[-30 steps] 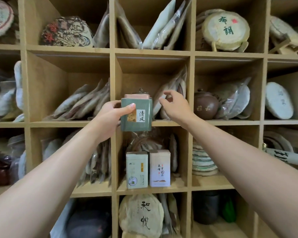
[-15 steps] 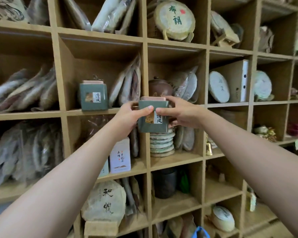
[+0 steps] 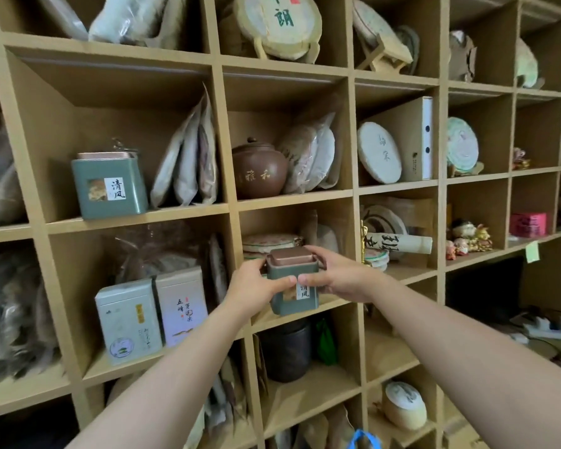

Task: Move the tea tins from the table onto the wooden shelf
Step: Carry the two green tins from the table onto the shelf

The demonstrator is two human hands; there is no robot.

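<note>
Head view, close, facing shelf [image 3: 136, 218]

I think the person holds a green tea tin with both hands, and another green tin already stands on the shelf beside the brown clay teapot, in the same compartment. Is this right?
One detail is wrong. The head view shows the second green tin one compartment left of the brown clay teapot, beside flat packets. Both hands, left hand and right hand, do hold a green tea tin.

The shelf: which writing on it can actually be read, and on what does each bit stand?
"清风": green tin on the shelf.
"清风": held green tin, partly covered by the hands.
"和": brown clay pot; other characters blurred.
"朗": wrapped tea cake up top.
White tins' print: too small.
</note>
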